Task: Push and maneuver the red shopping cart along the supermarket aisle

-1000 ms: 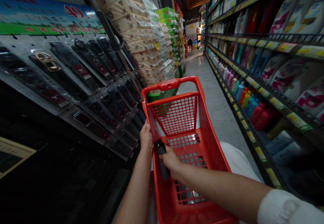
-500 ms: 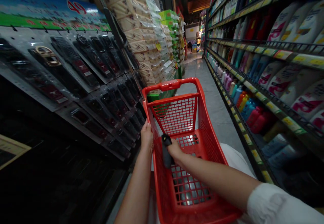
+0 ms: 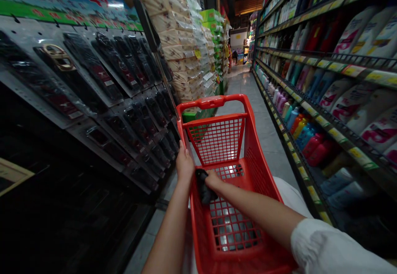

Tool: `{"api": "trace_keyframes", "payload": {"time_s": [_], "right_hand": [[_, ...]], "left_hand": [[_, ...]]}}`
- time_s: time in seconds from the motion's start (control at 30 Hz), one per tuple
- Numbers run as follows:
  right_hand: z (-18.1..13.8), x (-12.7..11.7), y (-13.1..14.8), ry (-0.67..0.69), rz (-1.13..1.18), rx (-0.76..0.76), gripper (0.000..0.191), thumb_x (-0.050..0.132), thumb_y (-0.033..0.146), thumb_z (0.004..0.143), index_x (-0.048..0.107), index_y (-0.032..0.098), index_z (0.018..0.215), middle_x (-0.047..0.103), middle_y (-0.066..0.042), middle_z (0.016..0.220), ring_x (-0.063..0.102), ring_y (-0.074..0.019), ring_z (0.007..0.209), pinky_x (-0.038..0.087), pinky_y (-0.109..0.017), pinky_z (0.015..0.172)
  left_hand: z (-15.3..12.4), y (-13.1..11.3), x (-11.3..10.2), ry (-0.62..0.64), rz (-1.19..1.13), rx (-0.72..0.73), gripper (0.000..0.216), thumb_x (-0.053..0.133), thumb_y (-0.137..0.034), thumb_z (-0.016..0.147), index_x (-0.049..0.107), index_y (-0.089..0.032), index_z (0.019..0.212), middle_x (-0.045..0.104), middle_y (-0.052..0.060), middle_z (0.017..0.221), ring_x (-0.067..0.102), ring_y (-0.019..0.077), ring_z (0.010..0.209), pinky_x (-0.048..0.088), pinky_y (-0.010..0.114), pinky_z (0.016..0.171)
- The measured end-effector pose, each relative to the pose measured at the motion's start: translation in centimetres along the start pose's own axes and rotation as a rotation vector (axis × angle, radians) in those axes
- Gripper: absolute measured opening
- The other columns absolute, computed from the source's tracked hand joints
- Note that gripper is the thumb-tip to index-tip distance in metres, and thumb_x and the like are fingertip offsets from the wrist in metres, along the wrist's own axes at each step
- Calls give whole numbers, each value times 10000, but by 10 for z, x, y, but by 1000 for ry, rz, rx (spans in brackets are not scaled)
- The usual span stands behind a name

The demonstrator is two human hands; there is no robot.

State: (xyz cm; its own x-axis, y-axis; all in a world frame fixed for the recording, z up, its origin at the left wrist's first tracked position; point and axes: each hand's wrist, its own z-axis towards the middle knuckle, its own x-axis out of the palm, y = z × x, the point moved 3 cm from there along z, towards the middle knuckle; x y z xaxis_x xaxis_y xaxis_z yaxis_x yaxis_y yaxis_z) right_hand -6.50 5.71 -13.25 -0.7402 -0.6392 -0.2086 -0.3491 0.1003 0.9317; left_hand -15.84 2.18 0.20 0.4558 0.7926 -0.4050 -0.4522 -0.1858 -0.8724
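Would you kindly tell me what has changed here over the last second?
The right hand, holding a black object, has reached a little farther forward inside the red cart. The left hand still grips the cart's left rim; nothing was let go.

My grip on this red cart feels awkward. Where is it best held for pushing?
Probably the thick rounded bar across the far end of the red cart, taken from above and wrapped round: it spans the full width. The left hand is on the thin left rim, the right hand inside, holding a black item.
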Motion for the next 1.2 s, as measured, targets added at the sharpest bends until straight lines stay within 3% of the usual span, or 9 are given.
{"api": "trace_keyframes", "payload": {"time_s": [0.13,0.23,0.37,0.53,0.7,0.83,0.9,1.07,1.2], "right_hand": [[27,-28,20,-75,-442,-164,490,465,162,824,608,259,1282,684,-44,1209,623,-216,1108,475,-311,890],[27,-16,3,138,-798,-289,656,476,118,812,443,326,1433,439,-18,1511,395,-236,1387,344,-421,1102],[6,1,-47,350,-1075,-509,550,526,184,847,505,271,1390,361,-91,1551,271,-336,1443,205,-624,1134],[1,-14,-73,525,-1223,-944,416,372,230,974,527,260,1359,433,-101,1502,366,-306,1391,320,-573,1101],[38,2,-48,358,-1247,-712,429,344,208,973,526,221,1361,425,-131,1501,385,-346,1370,367,-607,1047],[53,24,-30,233,-1146,-379,502,288,160,961,447,218,1434,355,-115,1550,316,-370,1410,305,-646,1070],[51,24,-28,248,-1112,-339,524,278,158,958,412,231,1460,324,-105,1567,271,-365,1433,249,-656,1092],[36,-14,-42,431,-1163,-465,521,334,208,957,397,303,1465,274,-44,1595,201,-317,1467,168,-591,1147],[36,-76,-59,142,-1212,-98,564,296,150,951,327,264,1502,239,-130,1597,231,-329,1455,230,-590,1099]], "left_hand": [[-5,-10,-3,1,101,4,541,368,-119,933,363,-35,1467,488,193,1447,463,225,1349,348,339,1121],[-7,-12,-4,8,133,3,545,370,-115,929,360,-38,1469,511,197,1426,497,227,1321,379,339,1097],[-8,-13,-5,4,181,9,545,385,-126,925,378,-64,1466,549,185,1394,549,221,1270,405,330,1072],[-11,-15,-6,13,243,9,534,383,-152,936,389,-86,1466,578,195,1356,613,247,1187,461,357,1005],[-12,-13,-6,19,224,36,545,374,-141,930,372,-68,1470,575,194,1363,589,226,1218,450,332,1014],[-10,-7,-3,21,248,28,549,362,-169,936,365,-76,1477,606,197,1326,620,239,1170,484,350,976],[-9,-4,-1,11,253,51,563,352,-146,925,351,-61,1482,580,204,1356,588,239,1220,466,350,1012],[-15,-9,6,-6,405,182,666,349,-25,843,283,-57,1504,248,218,1575,354,270,1418,364,394,1126],[-22,-20,8,35,652,184,722,359,14,794,229,7,1504,184,280,1570,375,330,1399,395,443,1097]]}}
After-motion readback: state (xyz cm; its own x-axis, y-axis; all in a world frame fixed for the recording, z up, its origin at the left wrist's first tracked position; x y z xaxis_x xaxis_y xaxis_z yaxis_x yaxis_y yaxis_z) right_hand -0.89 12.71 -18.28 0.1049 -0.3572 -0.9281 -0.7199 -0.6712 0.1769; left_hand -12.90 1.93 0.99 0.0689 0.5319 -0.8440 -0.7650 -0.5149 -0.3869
